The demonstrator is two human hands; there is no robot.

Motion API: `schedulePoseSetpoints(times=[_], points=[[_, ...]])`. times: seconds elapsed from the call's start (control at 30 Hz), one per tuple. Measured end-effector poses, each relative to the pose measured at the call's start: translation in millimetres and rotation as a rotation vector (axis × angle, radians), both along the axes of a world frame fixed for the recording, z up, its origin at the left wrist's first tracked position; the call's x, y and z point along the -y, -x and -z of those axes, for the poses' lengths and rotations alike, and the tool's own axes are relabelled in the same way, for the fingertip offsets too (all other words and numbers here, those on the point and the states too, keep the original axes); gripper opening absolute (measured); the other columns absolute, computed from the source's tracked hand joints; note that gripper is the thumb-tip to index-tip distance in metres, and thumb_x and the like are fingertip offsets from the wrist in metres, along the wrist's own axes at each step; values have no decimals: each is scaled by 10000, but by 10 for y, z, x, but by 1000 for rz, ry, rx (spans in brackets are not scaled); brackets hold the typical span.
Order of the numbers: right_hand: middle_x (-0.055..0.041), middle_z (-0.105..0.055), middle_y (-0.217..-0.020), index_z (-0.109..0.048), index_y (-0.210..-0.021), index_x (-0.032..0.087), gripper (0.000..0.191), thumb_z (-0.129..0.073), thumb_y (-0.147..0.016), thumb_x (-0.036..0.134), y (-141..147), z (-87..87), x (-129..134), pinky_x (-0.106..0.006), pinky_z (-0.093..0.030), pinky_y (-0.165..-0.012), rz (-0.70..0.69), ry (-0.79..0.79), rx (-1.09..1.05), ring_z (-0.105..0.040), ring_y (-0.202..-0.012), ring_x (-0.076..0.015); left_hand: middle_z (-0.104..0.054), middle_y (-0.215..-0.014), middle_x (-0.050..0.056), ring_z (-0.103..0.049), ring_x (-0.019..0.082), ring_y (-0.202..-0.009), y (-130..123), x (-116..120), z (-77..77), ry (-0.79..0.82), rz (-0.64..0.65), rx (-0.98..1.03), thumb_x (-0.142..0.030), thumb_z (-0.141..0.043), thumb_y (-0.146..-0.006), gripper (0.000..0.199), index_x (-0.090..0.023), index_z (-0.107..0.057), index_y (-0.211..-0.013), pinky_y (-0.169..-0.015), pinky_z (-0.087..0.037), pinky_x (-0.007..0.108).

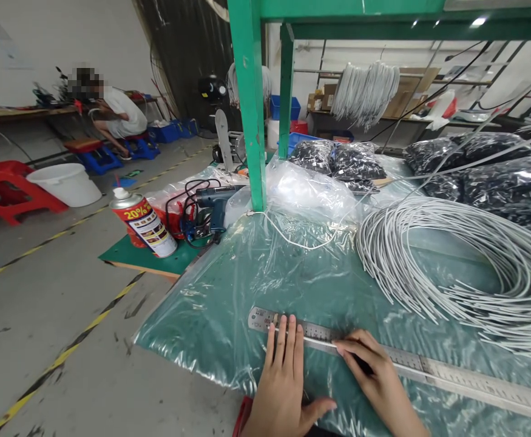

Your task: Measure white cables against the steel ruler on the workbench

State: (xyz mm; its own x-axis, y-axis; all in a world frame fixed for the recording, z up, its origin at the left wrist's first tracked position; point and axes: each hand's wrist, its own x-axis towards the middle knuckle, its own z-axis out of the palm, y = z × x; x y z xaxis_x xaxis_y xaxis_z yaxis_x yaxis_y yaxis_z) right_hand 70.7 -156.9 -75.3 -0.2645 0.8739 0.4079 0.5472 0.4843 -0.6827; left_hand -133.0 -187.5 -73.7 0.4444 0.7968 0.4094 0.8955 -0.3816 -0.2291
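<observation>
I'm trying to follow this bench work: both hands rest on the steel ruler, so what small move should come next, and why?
Probably reach the right hand to the white wire bundle and draw one strand to the steel ruler. The left hand already presses the ruler flat on the plastic sheet, and no wire lies along it yet.

long steel ruler [411, 364], flat on plastic-covered table (slightly diagonal)

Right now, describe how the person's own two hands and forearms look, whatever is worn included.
Both the left hand and the right hand are bare: no gloves, no rings, no watch or wristband in view. The forearms show no sleeves up to the picture's lower edge. Fingers are slim, nails short and unpainted as far as can be seen. No markings or cables on them.
</observation>
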Motion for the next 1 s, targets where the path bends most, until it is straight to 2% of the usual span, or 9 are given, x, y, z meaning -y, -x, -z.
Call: schedulePoseSetpoints(times=[0.2,0.37,0.5,0.6,0.7,0.77,0.9,1.0], points=[[-36,-602,-794,-704,-914,236,179,-526,-929,236,20,-32,-19,-212,-507,-638,-34,-16,-15,-597,-738,-140,-275,-1493,233,-164,392,-1410,51,11,22,39,27,7,-937,-114,-587,1247,2,-271,-1393,-1144,-99,498],[-43,-618,-821,-712,-915,238,191,-522,-932,247,35,-42,-27,-214,-516,-655,-27,-39,-3,-608,-758,-141,-262,-1494,243,-160,405,-1407,79,8,30,66,38,-14,-951,-112,-564,1276,3,-252,-1400,-1144,-70,509],[-45,-618,-817,-705,-888,226,201,-513,-937,261,37,-46,-20,-212,-516,-653,-11,-52,15,-609,-753,-141,-259,-1500,227,-138,412,-1409,131,-4,43,89,93,-29,-963,-111,-550,1264,-57,-245,-1420,-1134,-42,545],[-46,-618,-818,-697,-874,222,215,-500,-942,271,40,-46,-14,-214,-520,-655,-7,-64,33,-610,-753,-141,-263,-1502,216,-102,418,-1411,150,-8,42,83,126,-23,-961,-228,-577,1228,-67,-258,-1418,-1128,-29,550],[-51,-615,-832,-690,-875,219,227,-481,-948,269,33,-35,-11,-221,-524,-661,1,-75,68,-612,-768,-145,-287,-1491,218,-69,433,-1409,119,-1,31,82,96,-14,-818,-584,-544,1194,-57,-272,-1410,-1121,-29,561],[-58,-618,-885,-690,-968,229,232,-459,-956,249,21,-28,-7,-230,-529,-691,-3,-90,111,-615,-814,-148,-285,-1495,207,-40,435,-1410,85,4,24,85,73,-1,-655,-720,-467,1199,-66,-271,-1411,-1120,-26,564],[-69,-628,-1101,-610,-1218,278,302,-455,-960,252,12,-34,37,-293,-526,-798,-5,-199,315,-605,-1009,-179,-301,-1487,205,-33,427,-1413,45,6,16,105,62,23,-502,-711,-435,1158,-63,-266,-1410,-1122,-24,564],[-67,-575,-1304,-498,-1355,251,418,-480,-948,344,50,-32,132,-377,-476,-925,-15,-339,530,-504,-1233,-240,-321,-1473,212,-63,426,-1411,53,6,8,90,67,30,-456,-667,-469,1088,-52,-280,-1403,-1120,-38,558]])
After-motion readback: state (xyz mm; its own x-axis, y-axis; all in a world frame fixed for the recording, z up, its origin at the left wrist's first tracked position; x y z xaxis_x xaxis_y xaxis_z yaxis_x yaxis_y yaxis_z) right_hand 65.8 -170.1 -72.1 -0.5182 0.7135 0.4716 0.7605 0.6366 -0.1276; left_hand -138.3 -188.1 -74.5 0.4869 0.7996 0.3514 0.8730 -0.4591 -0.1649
